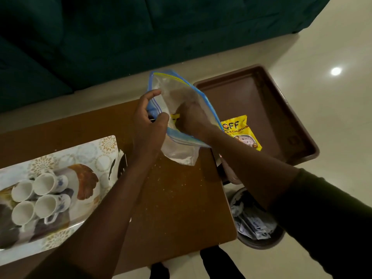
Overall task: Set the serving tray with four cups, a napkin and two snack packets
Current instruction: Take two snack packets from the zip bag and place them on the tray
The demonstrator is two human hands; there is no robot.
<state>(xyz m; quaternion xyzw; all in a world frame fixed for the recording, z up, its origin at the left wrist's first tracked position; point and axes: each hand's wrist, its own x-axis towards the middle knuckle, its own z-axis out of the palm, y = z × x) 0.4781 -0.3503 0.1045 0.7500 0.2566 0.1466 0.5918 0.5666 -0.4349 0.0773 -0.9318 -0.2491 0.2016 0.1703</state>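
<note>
**Bag could slip while the packet comes out**

Head view: the left hand [150, 117] pinches the near rim of a clear zip bag [177, 109], holding its mouth open above the table [177, 198]. The right hand [191, 119] is inside the bag; whether it grips the yellow packet [174, 117] showing at its fingertips I cannot tell. If the rim slips free, the bag may collapse on the wrist and snag the packet. A second packet [240, 131] lies in the brown bin [281, 109], just right of the right forearm. The tray [88, 150] with four cups [42, 186] sits well left of both hands; a white napkin [120, 158] seems to lie at its near corner.
</note>
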